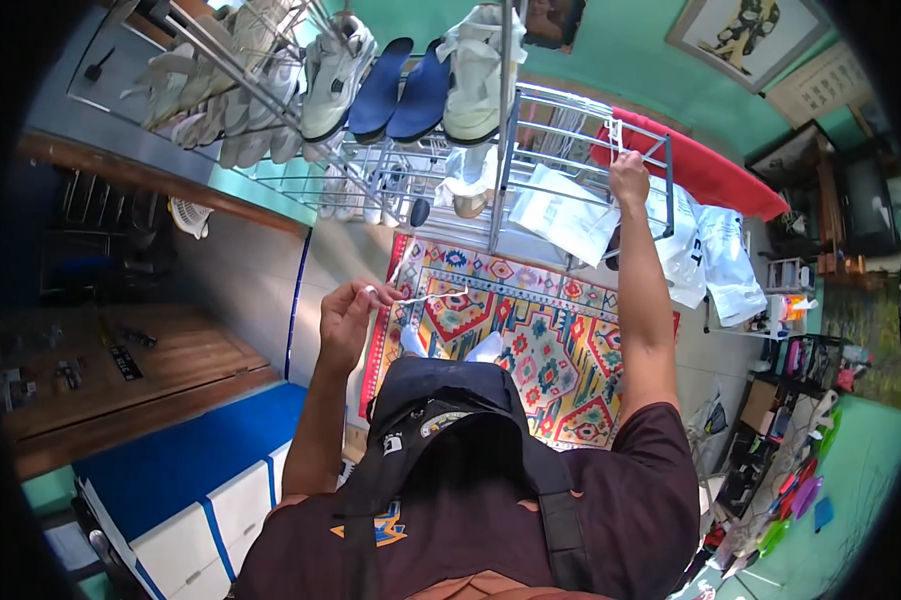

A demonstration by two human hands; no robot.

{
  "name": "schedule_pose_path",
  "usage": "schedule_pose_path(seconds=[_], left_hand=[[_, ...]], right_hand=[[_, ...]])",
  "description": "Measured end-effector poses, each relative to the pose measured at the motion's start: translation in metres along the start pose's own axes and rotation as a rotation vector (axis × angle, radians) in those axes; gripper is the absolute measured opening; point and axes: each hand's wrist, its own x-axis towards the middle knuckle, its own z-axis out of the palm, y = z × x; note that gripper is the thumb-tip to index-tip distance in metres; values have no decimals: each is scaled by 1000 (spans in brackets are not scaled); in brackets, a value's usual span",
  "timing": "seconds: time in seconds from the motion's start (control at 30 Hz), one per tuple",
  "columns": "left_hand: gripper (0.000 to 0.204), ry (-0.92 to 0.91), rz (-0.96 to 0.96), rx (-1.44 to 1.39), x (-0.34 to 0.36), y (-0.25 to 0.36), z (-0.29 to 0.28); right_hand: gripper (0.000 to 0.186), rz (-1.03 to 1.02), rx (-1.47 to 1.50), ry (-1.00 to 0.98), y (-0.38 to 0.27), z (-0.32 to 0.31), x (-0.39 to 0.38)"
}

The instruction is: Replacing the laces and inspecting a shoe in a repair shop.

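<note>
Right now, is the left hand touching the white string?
Touching: the head view shows the left hand pinching the white string, with a length sticking out.

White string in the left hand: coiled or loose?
Loose outside the left hand: strands of white string trail right and upward. Whether any is coiled inside the grip, cannot tell.

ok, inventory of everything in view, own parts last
Rack: count unclear, grey, upper centre
Insoles: two, blue, on rack
High-tops: two, whitish, flanking insoles
Other footwear: several, whitish, upper left
Cord: at least one, white, centre left
Strands: some, white, rack's right end
Cover: one, red, upper right
Plastic bags: several, white, centre right
Rug: one, multicoloured, floor
Cabinet: one, blue and white, lower left
Pictures: at least two, mixed, top
Clutter: many, mixed, right edge
Shirt: one, dark, bottom
Left hand: one, bare, pinching cord
Right hand: one, bare, holding strands
</note>
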Motion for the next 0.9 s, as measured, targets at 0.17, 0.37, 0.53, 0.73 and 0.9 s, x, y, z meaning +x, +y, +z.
schedule_pose_path(seconds=[0.17,0.37,0.53,0.73,0.9], left_hand=[[23,14,-60,-251,-1,-22,-17],[21,-45,-174,-225,-20,-23,-35],[20,-7,-195,-241,-50,-27,-66],[30,-35,-15,-162,-55,-23,-95],[52,-205,178,-84,-18,8,-85]], right_hand=[[32,117,439,-143,-7,-4,-20],[71,179,-365,-119,-21,-12,-52],[33,132,-249,-68,-25,-21,-52],[25,-339,166,9,-111,-70,-159],[15,-769,276,-661,-199,-143,-273]])
